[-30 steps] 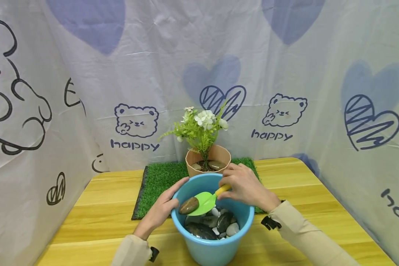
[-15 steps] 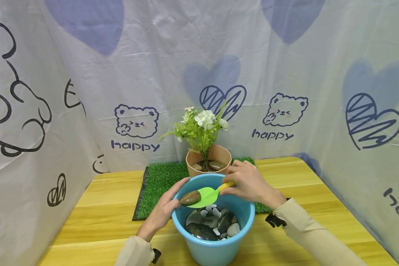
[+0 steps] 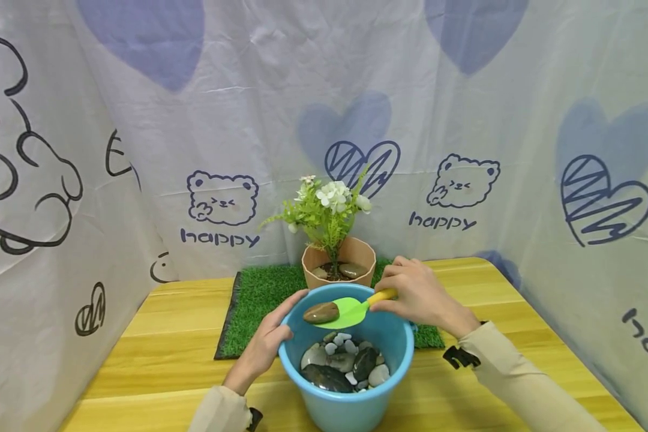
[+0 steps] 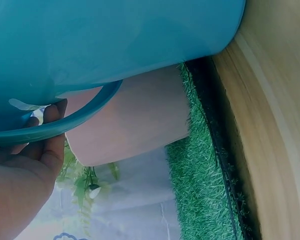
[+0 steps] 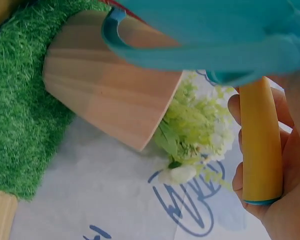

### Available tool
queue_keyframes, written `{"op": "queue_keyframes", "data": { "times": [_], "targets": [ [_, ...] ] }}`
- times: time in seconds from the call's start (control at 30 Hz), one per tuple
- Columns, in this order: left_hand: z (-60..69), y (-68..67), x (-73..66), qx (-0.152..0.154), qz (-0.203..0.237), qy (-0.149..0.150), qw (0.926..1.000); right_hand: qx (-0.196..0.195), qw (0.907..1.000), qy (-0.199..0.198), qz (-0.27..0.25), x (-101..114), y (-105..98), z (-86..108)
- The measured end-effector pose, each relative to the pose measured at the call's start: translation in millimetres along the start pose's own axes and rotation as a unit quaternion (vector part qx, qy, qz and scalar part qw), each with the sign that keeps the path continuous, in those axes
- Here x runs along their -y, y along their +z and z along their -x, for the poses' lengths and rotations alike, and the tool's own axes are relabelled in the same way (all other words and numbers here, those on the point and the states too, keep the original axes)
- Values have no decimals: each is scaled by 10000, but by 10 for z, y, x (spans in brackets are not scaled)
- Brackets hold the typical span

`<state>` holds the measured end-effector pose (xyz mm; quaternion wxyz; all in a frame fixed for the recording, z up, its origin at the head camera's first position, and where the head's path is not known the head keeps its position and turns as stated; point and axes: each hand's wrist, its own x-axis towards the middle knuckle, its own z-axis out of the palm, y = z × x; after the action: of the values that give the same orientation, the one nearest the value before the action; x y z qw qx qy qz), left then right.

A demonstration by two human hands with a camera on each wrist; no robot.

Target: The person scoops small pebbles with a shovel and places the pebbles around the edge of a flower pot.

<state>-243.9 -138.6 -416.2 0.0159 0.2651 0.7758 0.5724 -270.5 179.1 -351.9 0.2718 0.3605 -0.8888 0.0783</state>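
My right hand grips the yellow handle of a small garden trowel with a green blade. A brown stone lies on the blade, above the inside of a blue bucket. At the bucket's left side my left hand holds the rim; the left wrist view shows its fingers around the blue edge. Dark, grey and white stones cover the bucket's bottom.
Just behind the bucket stands a peach plant pot with a white-flowered plant and a few stones in it. The pot is on a green turf mat on the wooden table. Printed cloth hangs around the sides and back.
The trowel with the brown stone has risen and moved right and away, toward the bucket's far rim. My right hand moved right with it. My left hand has stayed at the rim.
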Motion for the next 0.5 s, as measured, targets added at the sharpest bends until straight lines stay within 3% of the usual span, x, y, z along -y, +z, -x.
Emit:
{"op": "queue_keyframes", "data": {
  "times": [0.5],
  "targets": [
    [-7, 12, 9, 36, 262, 127, 9996, -62, 9990, 430, -33, -127, -156, -9]
  ]
}}
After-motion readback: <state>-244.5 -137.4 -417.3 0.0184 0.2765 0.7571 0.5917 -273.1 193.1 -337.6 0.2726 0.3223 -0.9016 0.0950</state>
